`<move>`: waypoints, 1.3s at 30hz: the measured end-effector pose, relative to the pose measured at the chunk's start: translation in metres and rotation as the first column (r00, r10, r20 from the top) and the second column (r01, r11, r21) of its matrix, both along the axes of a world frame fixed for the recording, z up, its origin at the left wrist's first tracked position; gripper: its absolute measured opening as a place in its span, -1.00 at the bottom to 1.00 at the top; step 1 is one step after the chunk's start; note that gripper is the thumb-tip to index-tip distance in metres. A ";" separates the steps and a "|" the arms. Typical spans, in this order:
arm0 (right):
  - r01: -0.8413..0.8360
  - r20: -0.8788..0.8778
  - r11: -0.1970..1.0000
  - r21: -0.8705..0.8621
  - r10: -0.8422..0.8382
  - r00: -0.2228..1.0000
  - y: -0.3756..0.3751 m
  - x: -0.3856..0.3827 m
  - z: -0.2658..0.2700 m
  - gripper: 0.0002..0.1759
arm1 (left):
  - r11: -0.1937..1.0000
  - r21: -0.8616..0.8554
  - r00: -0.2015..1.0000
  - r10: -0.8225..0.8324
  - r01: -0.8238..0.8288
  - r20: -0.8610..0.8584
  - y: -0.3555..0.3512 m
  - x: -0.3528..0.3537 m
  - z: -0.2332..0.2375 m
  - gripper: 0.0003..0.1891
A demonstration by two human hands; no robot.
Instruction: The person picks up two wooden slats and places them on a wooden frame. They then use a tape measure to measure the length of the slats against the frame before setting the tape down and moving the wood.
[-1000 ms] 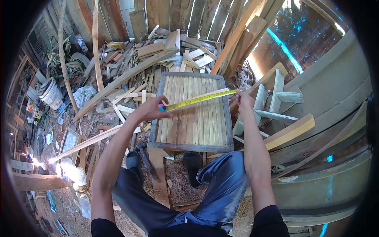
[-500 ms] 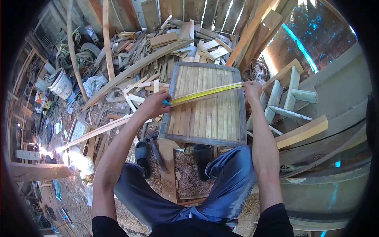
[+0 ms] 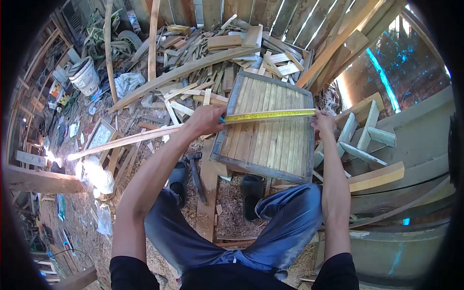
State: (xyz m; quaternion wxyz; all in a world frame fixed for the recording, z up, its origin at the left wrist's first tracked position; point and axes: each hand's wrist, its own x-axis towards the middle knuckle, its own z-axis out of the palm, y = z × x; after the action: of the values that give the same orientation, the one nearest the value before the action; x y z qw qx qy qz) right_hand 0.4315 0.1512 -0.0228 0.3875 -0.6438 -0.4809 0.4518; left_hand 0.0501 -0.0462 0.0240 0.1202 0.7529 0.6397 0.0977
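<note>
My left hand (image 3: 207,120) is closed at the left edge of a slatted wooden panel (image 3: 263,140), around a tape measure whose teal part just shows at the fingers. The yellow blade (image 3: 270,115) runs out across the panel, nearly level. At the panel's right edge my right hand (image 3: 324,122) pinches the blade's far end. A long thin wood strip (image 3: 125,141) reaches from the lower left up to my left hand; whether my fingers also grip it is hidden. The panel has a dark grey frame around pale slats and lies tilted in front of my knees.
A hammer (image 3: 195,179) lies by my left sandal (image 3: 178,178). Scrap wood (image 3: 203,53) is heaped behind the panel. To the right stands a small wooden frame (image 3: 366,128). A white bucket (image 3: 84,77) is at the far left, and a beam (image 3: 43,180) juts in below it.
The view has turned slightly, so panel and hands appear farther right. The blade looks more level than before. Both hands keep their hold on the tape measure.
</note>
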 end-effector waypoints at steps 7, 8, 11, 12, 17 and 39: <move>-0.037 0.432 0.992 0.120 -0.019 0.901 0.005 0.007 -0.002 -0.81 | 0.989 -0.116 0.994 0.085 -0.094 -0.074 -0.033 -0.052 0.005 -0.69; -0.037 0.431 0.992 0.117 -0.017 0.902 -0.005 0.001 0.006 -0.81 | 0.987 -0.118 0.993 0.105 -0.112 -0.060 -0.037 -0.056 0.004 -0.70; -0.344 0.724 0.723 0.599 -0.306 0.619 -0.028 -0.028 0.030 -0.80 | 0.998 0.039 0.998 0.045 -0.044 -0.033 -0.052 -0.051 -0.003 -0.73; -0.437 0.717 0.654 0.617 -0.238 0.656 -0.030 -0.039 0.034 -0.80 | 0.992 0.127 0.999 -0.016 0.021 -0.035 -0.054 -0.052 -0.011 -0.73; -0.814 0.772 0.366 0.452 0.298 0.562 -0.048 -0.097 0.048 -0.69 | 0.994 0.111 0.998 0.009 -0.001 -0.068 -0.057 -0.049 -0.013 -0.70; -0.784 0.905 0.620 0.042 0.308 0.292 -0.022 -0.019 0.050 -0.53 | 0.994 0.106 0.996 0.048 -0.040 -0.071 -0.043 -0.046 -0.018 -0.73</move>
State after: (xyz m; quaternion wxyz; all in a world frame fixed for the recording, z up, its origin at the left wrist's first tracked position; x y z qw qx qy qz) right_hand 0.4129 0.1295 0.0275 0.0668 -0.4380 -0.8947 0.0572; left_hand 0.0038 -0.0892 0.0059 0.0548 0.7470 0.6540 0.1058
